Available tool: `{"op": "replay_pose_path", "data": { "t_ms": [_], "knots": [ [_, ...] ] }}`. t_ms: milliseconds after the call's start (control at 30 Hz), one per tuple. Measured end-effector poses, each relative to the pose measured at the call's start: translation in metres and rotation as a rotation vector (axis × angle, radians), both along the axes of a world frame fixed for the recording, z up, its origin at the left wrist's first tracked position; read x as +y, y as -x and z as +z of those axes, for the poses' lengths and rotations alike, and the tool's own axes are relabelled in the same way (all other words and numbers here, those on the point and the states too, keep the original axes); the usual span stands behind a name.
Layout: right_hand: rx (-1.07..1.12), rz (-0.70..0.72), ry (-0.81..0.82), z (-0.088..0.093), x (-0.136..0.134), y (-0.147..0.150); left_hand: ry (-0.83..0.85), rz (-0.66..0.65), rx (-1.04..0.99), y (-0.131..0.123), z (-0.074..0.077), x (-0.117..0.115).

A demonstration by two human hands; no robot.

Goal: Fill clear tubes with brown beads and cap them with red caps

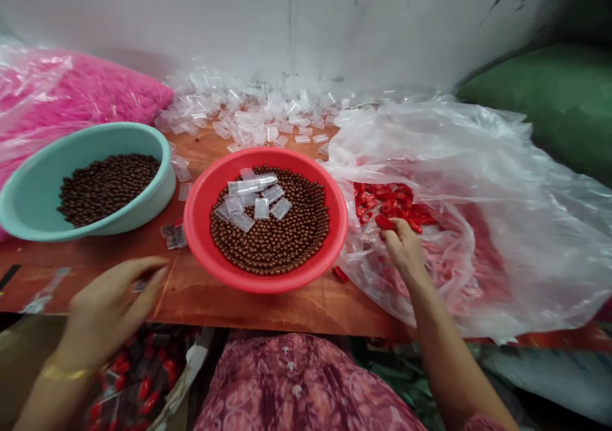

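My right hand (404, 246) reaches into the opening of a clear plastic bag (540, 259), its thumb and fingers closed on a red plastic cap (384, 222). More red caps (396, 198) lie loose around it. My left hand (108, 310), blurred by motion, hovers at the table's front edge with thumb and fingers apart. A small dark piece (138, 285) shows between them; whether the hand touches it I cannot tell. Between my hands stands a red basin (265, 282) of brown beads (272, 246), with several clear plastic cases (261, 208) lying on the beads.
On the left, a teal basin (29, 211) holds more brown beads. Clear cases (268, 115) are heaped along the wall. A pink-filled bag (95, 93) is at the back left, a green sack (549, 93) at the right. Below the edge, a box holds red-capped cases (146, 386).
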State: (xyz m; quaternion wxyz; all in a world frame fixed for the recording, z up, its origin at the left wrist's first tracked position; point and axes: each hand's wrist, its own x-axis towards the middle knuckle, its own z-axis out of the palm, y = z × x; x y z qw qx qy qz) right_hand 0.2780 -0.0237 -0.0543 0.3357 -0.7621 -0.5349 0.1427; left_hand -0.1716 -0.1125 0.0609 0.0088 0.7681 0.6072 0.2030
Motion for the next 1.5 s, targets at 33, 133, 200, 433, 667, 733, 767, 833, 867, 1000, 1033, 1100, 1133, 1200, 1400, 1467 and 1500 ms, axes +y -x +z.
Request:
{"op": "replay_pose_path", "data": {
  "t_ms": [33, 133, 200, 433, 667, 733, 767, 833, 867, 1000, 1033, 1100, 1133, 1200, 1400, 1467, 1500],
  "knots": [
    [0.090, -0.012, -0.038, -0.002, -0.004, 0.001, -0.040, -0.069, 0.063, -0.015, -0.001, 0.018],
    [0.297, -0.028, -0.103, -0.010, -0.017, 0.009, -0.036, -0.462, 0.328, -0.069, -0.008, 0.087],
    [0.357, -0.045, -0.113, -0.014, -0.024, 0.015, -0.006, -0.664, 0.495, -0.102, -0.019, 0.132],
    [0.410, -0.124, -0.153, -0.023, -0.037, 0.024, 0.189, -0.855, 0.591, -0.145, -0.050, 0.192],
    [0.494, -0.126, -0.150, -0.024, -0.033, 0.023, 0.728, -0.329, 0.360, -0.153, -0.037, 0.147],
    [0.498, -0.127, -0.163, -0.024, -0.031, 0.023, 0.864, -0.183, 0.237, -0.159, -0.042, 0.150],
    [0.498, -0.121, -0.166, -0.024, -0.031, 0.024, 0.904, -0.128, 0.172, -0.163, -0.046, 0.154],
    [0.501, -0.110, -0.174, -0.024, -0.030, 0.024, 0.943, -0.056, 0.068, -0.172, -0.058, 0.166],
    [0.504, -0.105, -0.179, -0.024, -0.029, 0.024, 0.947, -0.032, 0.026, -0.177, -0.064, 0.173],
    [0.510, -0.112, -0.196, -0.025, -0.030, 0.024, 0.901, 0.065, -0.222, -0.189, -0.083, 0.187],
    [0.516, -0.112, -0.198, -0.026, -0.031, 0.023, 0.879, 0.069, -0.290, -0.190, -0.085, 0.186],
    [0.545, -0.106, -0.213, -0.027, -0.031, 0.023, 0.831, 0.053, -0.410, -0.187, -0.086, 0.183],
    [0.573, -0.101, -0.227, -0.028, -0.031, 0.023, 0.804, 0.038, -0.452, -0.184, -0.084, 0.180],
    [0.656, -0.090, -0.268, -0.029, -0.032, 0.023, 0.739, -0.014, -0.566, -0.175, -0.079, 0.175],
    [0.848, -0.053, -0.304, -0.016, -0.034, 0.029, 0.690, -0.282, -1.101, -0.149, -0.056, 0.156],
    [0.838, 0.008, -0.293, -0.003, -0.031, 0.034, 0.739, -0.324, -1.222, -0.144, -0.048, 0.147],
    [0.820, 0.051, -0.288, 0.006, -0.029, 0.038, 0.756, -0.351, -1.276, -0.144, -0.044, 0.142]
  ]
}}
